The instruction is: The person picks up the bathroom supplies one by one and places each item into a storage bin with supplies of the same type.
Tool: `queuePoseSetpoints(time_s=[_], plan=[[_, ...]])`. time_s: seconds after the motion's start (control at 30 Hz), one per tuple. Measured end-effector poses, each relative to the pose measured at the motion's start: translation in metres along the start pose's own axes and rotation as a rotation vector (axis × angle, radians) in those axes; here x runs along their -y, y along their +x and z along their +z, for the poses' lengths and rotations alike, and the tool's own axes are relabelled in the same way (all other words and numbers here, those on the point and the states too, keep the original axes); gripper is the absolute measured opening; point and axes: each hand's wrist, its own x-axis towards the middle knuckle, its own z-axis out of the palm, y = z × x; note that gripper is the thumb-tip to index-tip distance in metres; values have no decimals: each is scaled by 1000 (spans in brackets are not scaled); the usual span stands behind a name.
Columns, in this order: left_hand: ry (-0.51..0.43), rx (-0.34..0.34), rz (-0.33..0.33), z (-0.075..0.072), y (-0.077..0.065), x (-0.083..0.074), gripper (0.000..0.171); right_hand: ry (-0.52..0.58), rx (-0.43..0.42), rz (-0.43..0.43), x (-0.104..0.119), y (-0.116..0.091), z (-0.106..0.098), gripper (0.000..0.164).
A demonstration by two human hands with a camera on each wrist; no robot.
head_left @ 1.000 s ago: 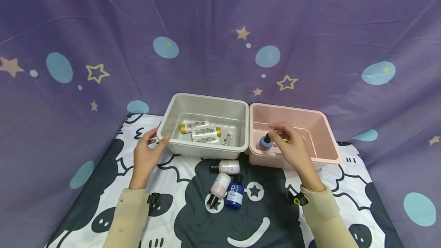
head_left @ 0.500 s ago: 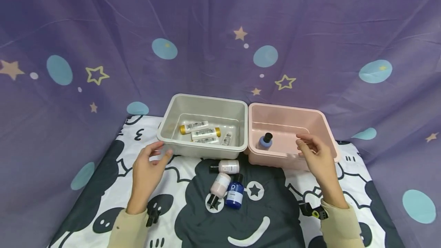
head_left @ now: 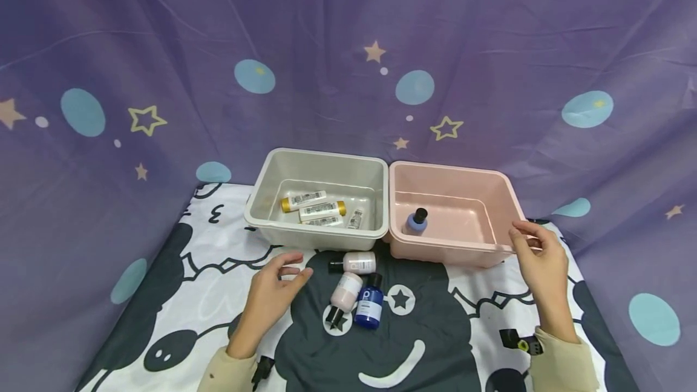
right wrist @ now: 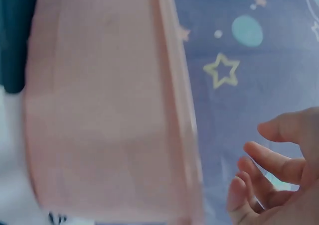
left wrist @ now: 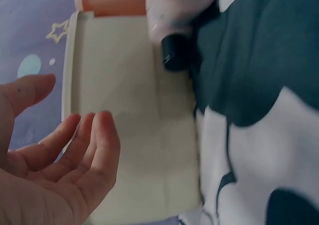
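In the head view my left hand [head_left: 274, 295] hangs over the cloth in front of the grey bin [head_left: 321, 238], its fingers loosely bent around nothing. Just right of it lie two pale pink bottles with black caps, one pink bottle [head_left: 359, 263] sideways and another pink bottle [head_left: 347, 293] slanted, beside a blue bottle [head_left: 369, 307]. My right hand [head_left: 541, 265] is at the front right corner of the pink bin [head_left: 446, 253], holding nothing; the right wrist view shows its fingers relaxed. A periwinkle bottle [head_left: 416, 224] with a black cap stands upright inside the pink bin, at its left.
Several white tubes, among them a yellow-capped tube [head_left: 321, 211], lie in the grey bin. The two bins stand side by side on a sheep-print cloth [head_left: 229, 295]. Behind them hangs a purple curtain [head_left: 327, 29] with stars and dots.
My right hand has let go of the periwinkle bottle and moved right to the pink bin's corner. My left hand has left the grey bin's rim and come nearer the loose bottles.
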Motion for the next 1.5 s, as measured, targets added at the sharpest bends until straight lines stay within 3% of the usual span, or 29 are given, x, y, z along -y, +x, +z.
queuePoseSetpoints(time_s=[0.13, 0.27, 0.33, 0.53, 0.87, 1.17, 1.5], plan=[[0, 72, 1, 15, -1, 6, 37, -61, -71, 28, -18, 2, -4, 30], [37, 111, 8, 29, -2, 12, 39, -20, -129, 96, -36, 5, -1, 30], [45, 123, 21, 34, -2, 16, 39, 80, -144, 144, -44, 6, 3, 30], [71, 151, 45, 46, -2, 26, 38, 563, -145, 288, -59, 7, 11, 29], [76, 241, 19, 60, 0, 29, 47, 801, -131, 403, -68, 5, 17, 28], [100, 266, 58, 71, 1, 31, 56, 823, -113, 404, -71, 1, 22, 28], [91, 279, 29, 76, 2, 29, 60, 805, -123, 401, -72, 0, 24, 31]])
